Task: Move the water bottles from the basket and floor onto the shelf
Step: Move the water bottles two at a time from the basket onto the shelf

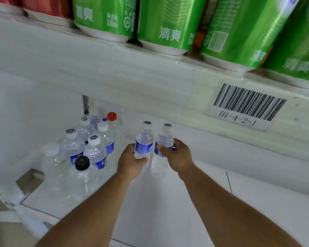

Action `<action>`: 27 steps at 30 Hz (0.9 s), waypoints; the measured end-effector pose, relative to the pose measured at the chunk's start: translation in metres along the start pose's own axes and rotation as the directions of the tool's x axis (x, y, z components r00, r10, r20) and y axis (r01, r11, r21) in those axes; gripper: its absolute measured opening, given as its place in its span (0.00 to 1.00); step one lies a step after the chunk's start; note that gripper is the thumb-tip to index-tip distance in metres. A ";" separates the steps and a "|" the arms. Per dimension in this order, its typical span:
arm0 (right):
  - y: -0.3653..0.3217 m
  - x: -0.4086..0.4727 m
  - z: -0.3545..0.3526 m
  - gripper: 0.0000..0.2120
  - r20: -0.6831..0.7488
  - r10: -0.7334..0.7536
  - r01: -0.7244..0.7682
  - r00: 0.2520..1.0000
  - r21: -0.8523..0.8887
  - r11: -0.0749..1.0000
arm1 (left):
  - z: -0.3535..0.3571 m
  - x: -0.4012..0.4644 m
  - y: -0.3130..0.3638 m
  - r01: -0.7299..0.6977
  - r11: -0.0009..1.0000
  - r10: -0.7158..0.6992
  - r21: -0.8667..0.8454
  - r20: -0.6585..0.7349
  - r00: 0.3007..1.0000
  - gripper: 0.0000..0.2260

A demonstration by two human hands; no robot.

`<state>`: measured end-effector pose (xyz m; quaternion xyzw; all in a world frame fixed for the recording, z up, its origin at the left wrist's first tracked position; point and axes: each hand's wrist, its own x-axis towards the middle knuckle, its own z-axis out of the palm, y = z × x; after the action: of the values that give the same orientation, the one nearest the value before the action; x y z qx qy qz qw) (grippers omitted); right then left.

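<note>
Head view: the largest thing shown is the white upper shelf (114,68), its flat front edge carrying a barcode label (246,106), with glossy green cans (168,27) standing along it. Below it a pale, smooth lower shelf (34,107) is seen, where a cluster of bottles (86,145) of clear, thin plastic already stands upright, most with white caps, one with a red cap (112,116) and one with a black cap (82,163). The tiled floor (168,211) lies nearest the camera.

Two small water bottles are held upright and nearly touching, just right of the cluster: the left bottle (144,139) is grasped around its blue label by the left hand (130,162), and the right bottle (163,138) is wrapped at the label by the right hand (178,155). No basket is visible.

The step in hand is judged to be the setting down of both bottles. It would be done well if the bottles were kept vertical, lowered until their bases sit flat, and placed close beside the cluster without knocking it. The soft, ribbed walls would likely dent if squeezed, so a light grip is advised, released only once each bottle stands steady.
</note>
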<state>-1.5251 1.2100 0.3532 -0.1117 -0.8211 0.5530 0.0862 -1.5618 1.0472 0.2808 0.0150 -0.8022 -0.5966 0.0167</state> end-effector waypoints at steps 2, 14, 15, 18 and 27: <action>0.003 0.015 0.004 0.06 -0.026 0.000 -0.001 1.000 -0.017 1.000 | 0.007 0.016 -0.003 -0.008 1.000 0.008 -0.022 -0.005 1.000 0.22; 0.008 0.067 0.033 0.04 -0.040 0.056 -0.057 0.998 -0.023 0.998 | 0.019 0.077 -0.017 -0.058 0.997 0.056 -0.042 -0.034 0.998 0.20; 0.009 0.068 0.034 0.05 -0.040 0.037 -0.038 0.999 -0.029 0.999 | 0.019 0.079 -0.016 -0.061 0.997 0.060 -0.040 -0.029 0.998 0.21; 0.009 0.068 0.033 0.06 -0.032 -0.014 0.012 0.999 -0.062 0.998 | 0.021 0.081 -0.017 -0.062 0.998 0.062 -0.025 -0.011 0.998 0.24; 0.008 0.061 0.030 0.22 -0.055 0.022 -0.034 0.998 -0.227 0.973 | 0.012 0.057 -0.004 0.035 0.991 -0.038 0.131 0.020 0.999 0.36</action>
<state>-1.5905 1.2033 0.3354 -0.1470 -0.8750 0.4530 0.0865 -1.6197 1.0552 0.2741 0.0240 -0.8391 -0.5434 -0.0045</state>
